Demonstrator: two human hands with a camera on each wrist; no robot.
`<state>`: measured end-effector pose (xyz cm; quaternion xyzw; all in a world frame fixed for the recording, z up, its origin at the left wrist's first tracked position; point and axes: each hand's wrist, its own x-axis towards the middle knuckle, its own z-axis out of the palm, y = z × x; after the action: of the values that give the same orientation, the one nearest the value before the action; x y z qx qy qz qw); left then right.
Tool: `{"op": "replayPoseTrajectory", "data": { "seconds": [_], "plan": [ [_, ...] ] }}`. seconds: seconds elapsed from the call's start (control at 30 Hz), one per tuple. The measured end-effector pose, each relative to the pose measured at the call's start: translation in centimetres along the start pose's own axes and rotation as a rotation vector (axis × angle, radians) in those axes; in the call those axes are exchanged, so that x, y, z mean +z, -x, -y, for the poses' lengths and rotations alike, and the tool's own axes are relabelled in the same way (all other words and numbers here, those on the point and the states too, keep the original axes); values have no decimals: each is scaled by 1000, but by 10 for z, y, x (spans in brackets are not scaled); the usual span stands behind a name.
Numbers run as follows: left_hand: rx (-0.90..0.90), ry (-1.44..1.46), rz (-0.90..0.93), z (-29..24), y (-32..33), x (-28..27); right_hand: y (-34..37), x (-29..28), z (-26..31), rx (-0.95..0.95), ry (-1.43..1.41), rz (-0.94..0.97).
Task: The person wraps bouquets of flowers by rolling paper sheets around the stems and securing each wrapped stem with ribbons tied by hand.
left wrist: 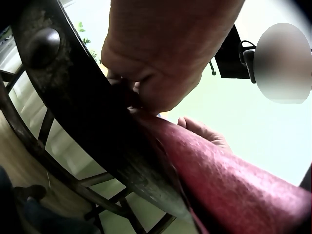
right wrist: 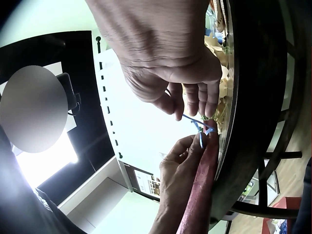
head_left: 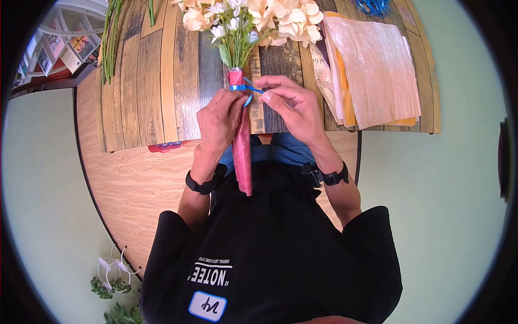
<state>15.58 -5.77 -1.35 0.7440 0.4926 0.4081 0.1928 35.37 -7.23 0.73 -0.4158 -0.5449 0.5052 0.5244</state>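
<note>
A bouquet stem bundle in pink wrapping paper [head_left: 243, 156] lies over the table's front edge, its lower end hanging toward the person's body. Blue ribbon [head_left: 236, 87] circles the wrap near its top, with a loose loop beside it. Small white flowers [head_left: 234, 24] and green leaves rise from the wrap. The left hand [head_left: 217, 120] pinches at the ribbon against the wrap, its fingertips partly hidden. Off to the right, the right hand [head_left: 298, 108] pinches a ribbon end between thumb and finger. In the right wrist view the ribbon [right wrist: 201, 138] stretches between both hands.
Cream flowers [head_left: 286, 20] lie at the table's far side. A stack of wrapping paper sheets [head_left: 375, 70] rests at the right, with blue shredded ribbon [head_left: 372, 6] behind it. Long green stems [head_left: 110, 43] lie along the left edge of the wooden table [head_left: 151, 92].
</note>
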Motion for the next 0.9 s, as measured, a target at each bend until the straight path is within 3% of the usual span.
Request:
{"op": "replayPoseTrajectory", "data": {
  "seconds": [0.07, 0.3, 0.53, 0.73, 0.83, 0.9],
  "plan": [
    [33, -68, 222, -9, -6, -12, -2, 2, 1, 9, -12, 16],
    [30, -8, 557, -18, -25, -38, -9, 5, 6, 50, -26, 49],
    [129, -30, 609, -14, -37, -38, -14, 2, 3, 56, -93, 72],
    [372, -203, 574, -9, -43, -33, -20, 2, 3, 114, -153, 71],
    [400, -167, 574, -1, -45, -31, -24, 5, 1, 87, -196, 54],
    [333, 76, 484, 7, -43, -28, -25, 5, 0, 71, -224, 33]
  ]
}}
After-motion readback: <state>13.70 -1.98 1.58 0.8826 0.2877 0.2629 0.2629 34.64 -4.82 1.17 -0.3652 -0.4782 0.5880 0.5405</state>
